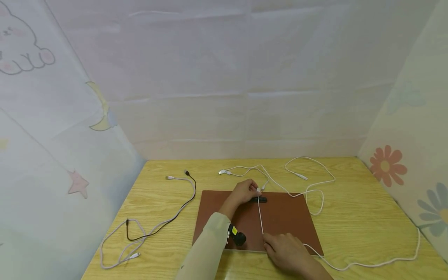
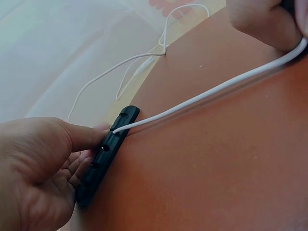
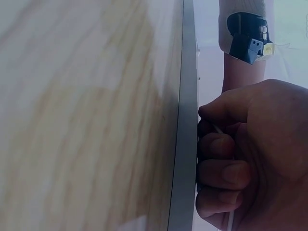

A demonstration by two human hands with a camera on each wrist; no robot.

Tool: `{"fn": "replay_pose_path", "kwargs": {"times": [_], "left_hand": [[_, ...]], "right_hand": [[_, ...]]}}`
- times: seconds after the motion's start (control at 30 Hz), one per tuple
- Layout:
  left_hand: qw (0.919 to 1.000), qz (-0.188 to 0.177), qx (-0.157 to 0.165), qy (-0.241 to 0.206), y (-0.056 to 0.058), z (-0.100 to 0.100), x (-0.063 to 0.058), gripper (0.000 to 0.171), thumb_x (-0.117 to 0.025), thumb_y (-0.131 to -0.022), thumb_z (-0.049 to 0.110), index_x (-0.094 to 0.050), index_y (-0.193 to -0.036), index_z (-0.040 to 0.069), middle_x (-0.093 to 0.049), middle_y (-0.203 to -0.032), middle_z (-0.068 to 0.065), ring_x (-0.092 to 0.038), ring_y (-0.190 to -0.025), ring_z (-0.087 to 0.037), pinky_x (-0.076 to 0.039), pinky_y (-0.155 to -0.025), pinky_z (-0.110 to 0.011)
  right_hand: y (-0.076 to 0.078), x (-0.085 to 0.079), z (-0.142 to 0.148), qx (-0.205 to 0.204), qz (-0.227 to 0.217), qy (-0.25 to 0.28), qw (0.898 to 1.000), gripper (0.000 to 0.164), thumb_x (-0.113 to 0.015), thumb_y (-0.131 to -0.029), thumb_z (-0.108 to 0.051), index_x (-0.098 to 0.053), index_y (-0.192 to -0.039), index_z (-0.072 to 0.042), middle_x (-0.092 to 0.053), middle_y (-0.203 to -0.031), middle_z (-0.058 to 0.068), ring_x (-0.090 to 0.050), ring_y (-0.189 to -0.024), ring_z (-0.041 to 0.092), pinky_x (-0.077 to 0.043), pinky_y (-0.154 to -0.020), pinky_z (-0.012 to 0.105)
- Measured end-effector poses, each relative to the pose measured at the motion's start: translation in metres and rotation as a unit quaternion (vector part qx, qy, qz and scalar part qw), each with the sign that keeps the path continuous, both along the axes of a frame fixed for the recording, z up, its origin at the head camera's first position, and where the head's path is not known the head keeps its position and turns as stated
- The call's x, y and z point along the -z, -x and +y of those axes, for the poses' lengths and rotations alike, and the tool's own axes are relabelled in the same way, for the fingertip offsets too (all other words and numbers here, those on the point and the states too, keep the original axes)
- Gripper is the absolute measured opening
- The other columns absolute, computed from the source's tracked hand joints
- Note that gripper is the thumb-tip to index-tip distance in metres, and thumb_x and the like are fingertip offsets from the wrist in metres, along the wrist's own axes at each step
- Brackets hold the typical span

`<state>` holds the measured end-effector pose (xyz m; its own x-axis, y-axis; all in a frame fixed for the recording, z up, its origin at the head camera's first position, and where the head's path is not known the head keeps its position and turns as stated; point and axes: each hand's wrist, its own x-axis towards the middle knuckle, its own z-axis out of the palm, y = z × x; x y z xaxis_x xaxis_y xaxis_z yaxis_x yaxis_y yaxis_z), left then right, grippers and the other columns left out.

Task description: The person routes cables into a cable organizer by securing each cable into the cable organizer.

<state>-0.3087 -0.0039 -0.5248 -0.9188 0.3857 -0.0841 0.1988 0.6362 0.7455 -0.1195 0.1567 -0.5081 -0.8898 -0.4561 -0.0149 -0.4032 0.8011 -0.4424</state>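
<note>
A black cable organizer clip with several slots stands near the far edge of a brown board. My left hand is at the clip, its thumb and fingers pinching a white cable by its plug end. In the left wrist view the cable crosses one slot, and the thumb lies against the clip there; the fingertips behind are partly hidden. Closer to the board's front edge, my right hand grips the same cable with curled fingers. Between both hands the cable runs fairly straight.
Left on the wooden table lie a grey cable and a thin black cable. Behind the board, more white cable loops to the right. Cloth-covered walls enclose the back and sides.
</note>
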Motion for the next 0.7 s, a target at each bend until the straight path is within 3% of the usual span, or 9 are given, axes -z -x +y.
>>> {"fn": "replay_pose_path", "kwargs": {"times": [0.7], "left_hand": [[0.9997, -0.023, 0.011, -0.007, -0.0046, -0.0008, -0.0014, 0.037, -0.085, -0.084, 0.035, -0.062, -0.105, 0.016, -0.06, -0.09, 0.007, -0.054, -0.076, -0.009, -0.046, -0.07, -0.026]], "right_hand": [[-0.0014, -0.0007, -0.0016, 0.0, 0.009, 0.018, 1.0, 0.032, -0.06, -0.101, -0.021, -0.046, -0.074, -0.028, -0.034, -0.057, -0.015, -0.032, -0.046, 0.004, -0.026, -0.043, 0.023]]}}
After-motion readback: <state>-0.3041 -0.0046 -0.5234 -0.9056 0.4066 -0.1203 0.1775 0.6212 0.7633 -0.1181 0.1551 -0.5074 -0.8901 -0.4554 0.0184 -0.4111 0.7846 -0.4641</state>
